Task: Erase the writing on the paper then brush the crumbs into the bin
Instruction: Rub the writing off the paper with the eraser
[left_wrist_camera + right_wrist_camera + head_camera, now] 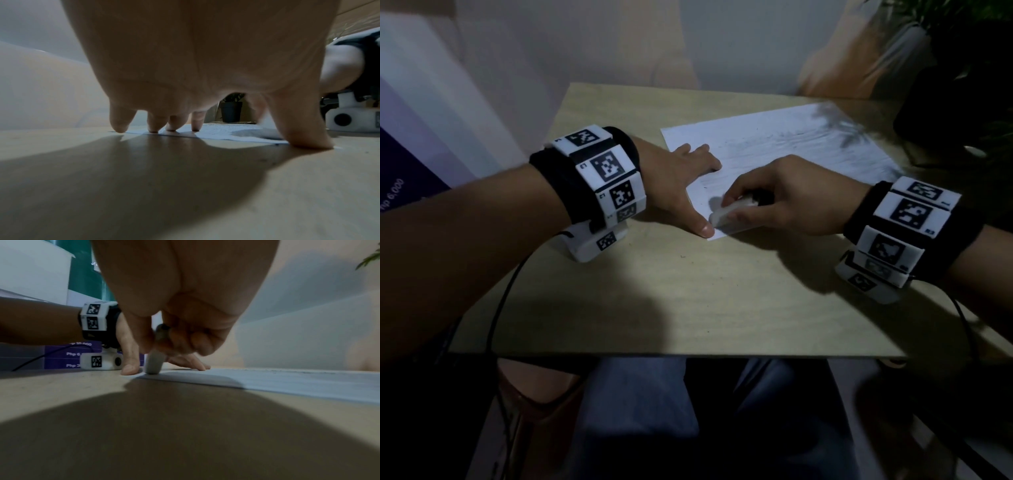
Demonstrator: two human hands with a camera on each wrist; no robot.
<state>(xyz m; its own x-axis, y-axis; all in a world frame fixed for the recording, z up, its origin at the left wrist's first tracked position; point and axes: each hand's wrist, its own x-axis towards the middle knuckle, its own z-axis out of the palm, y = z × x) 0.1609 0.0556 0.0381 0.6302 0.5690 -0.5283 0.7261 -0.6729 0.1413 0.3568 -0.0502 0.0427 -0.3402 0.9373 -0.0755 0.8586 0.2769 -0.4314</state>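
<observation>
Paper point(774, 154) lies right of centre in the head view on the table point(654, 291), pinned flat at its near left edge by the spread left hand point(681, 178) so it cannot slide. An eraser point(732, 212) is pinched in the right hand point(784, 198) and pressed on the near corner. No bin is visible.
</observation>
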